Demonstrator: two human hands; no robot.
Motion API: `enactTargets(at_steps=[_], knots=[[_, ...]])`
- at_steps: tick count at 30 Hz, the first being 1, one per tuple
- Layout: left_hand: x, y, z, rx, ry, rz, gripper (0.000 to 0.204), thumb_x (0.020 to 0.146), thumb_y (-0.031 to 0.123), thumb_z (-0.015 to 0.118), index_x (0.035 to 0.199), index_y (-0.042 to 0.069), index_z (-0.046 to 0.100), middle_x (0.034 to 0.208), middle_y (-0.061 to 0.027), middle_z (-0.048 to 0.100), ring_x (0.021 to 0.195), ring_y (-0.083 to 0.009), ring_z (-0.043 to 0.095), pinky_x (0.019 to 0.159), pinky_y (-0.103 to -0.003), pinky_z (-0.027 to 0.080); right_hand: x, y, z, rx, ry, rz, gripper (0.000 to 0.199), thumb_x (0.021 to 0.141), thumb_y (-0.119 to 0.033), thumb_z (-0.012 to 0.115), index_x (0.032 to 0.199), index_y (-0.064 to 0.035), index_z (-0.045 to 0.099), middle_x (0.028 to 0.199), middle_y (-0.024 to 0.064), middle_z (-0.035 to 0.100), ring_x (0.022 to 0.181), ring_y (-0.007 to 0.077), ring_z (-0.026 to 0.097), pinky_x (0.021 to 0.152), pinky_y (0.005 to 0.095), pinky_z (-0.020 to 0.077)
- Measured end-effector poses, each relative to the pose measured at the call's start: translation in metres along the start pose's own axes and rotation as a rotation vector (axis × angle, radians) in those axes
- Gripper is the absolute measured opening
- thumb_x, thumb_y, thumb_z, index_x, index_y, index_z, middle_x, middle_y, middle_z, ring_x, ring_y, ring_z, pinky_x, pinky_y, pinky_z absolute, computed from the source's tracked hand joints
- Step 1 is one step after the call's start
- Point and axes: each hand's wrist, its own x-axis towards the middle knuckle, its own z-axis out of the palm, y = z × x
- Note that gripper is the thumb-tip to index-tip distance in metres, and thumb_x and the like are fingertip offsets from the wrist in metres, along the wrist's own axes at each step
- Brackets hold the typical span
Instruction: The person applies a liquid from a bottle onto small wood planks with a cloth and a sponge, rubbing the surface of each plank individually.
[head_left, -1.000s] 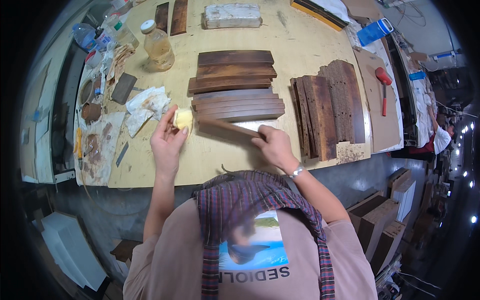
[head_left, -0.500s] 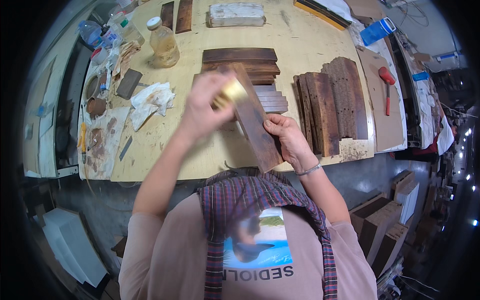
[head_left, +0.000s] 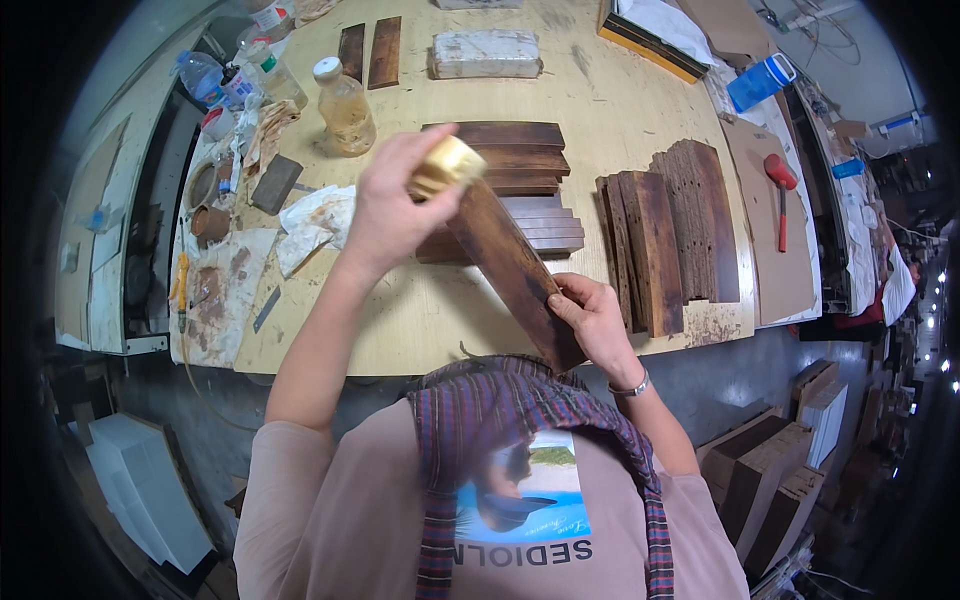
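Observation:
A dark brown wooden board (head_left: 512, 268) slants across the front of the table, its near end above my apron. My right hand (head_left: 594, 322) grips the board's right edge near that end, thumb on top and the other fingers mostly hidden beneath. At its far end, my left hand (head_left: 385, 215) is closed around a yellow sanding pad (head_left: 452, 164), slightly blurred by motion. The pad is at the board's upper end; whether it touches the face I cannot tell. Behind the board lies a stack of dark boards (head_left: 500, 134), with greyish-brown strips (head_left: 550, 232) beside it.
Dark boards (head_left: 655, 255) stand on edge at the right, next to rough-edged ones (head_left: 693, 225). Farther right lies a red mallet (head_left: 780, 175). A capped jar (head_left: 346, 110), stained cloth (head_left: 312, 225) and dark block (head_left: 276, 187) occupy the left. A whitish block (head_left: 487, 54) lies far back.
My left hand and the yellow pad have shifted slightly left and up along the board. The view has tilted a little, so the table appears lower. My right hand keeps its hold.

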Motion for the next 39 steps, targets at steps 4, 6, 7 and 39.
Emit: enactTargets(at_steps=[4,6,7,39], knots=[[-0.002,-0.018,0.006,-0.174,-0.074,-0.249,0.051,0.078,0.009,0.072,0.127,0.006,0.062,0.108,-0.0124,0.065,0.096,-0.0232,0.065,0.086,-0.032,0.053,-0.002,0.004,-0.002,-0.101,0.052,-0.051,0.024,0.092,0.0,0.062,0.114,0.0098,0.063,0.096,0.0042,0.068,0.086,0.0079,0.059,0.078,0.0234,0.049],[-0.005,-0.028,0.003,-0.068,-0.013,-0.24,0.05,0.079,0.009,0.072,0.128,0.005,0.062,0.107,-0.013,0.065,0.095,-0.023,0.066,0.086,-0.032,0.053,-0.002,0.001,-0.002,-0.095,0.066,-0.108,0.021,0.091,0.0,0.062,0.111,0.0084,0.064,0.09,0.0015,0.065,0.082,0.0059,0.056,0.074,0.0219,0.0469],[-0.007,-0.024,0.004,-0.106,-0.009,-0.219,0.05,0.078,0.008,0.072,0.127,0.005,0.062,0.107,-0.0132,0.065,0.095,-0.0228,0.066,0.086,-0.032,0.053,-0.002,0.001,-0.003,-0.092,0.081,-0.129,0.019,0.091,0.0,0.062,0.109,0.0076,0.064,0.088,0.0001,0.064,0.079,0.0049,0.055,0.072,0.0212,0.0458],[-0.067,0.04,0.037,-0.011,-0.173,0.164,0.057,0.066,0.003,0.07,0.123,0.007,0.063,0.106,-0.0123,0.061,0.098,-0.0301,0.057,0.084,-0.041,0.051,0.058,-0.001,-0.009,0.625,0.484,-0.089,0.023,0.092,0.004,0.057,0.113,0.0014,0.046,0.1,0.0103,0.063,0.091,0.0178,0.062,0.085,0.0343,0.0524]])
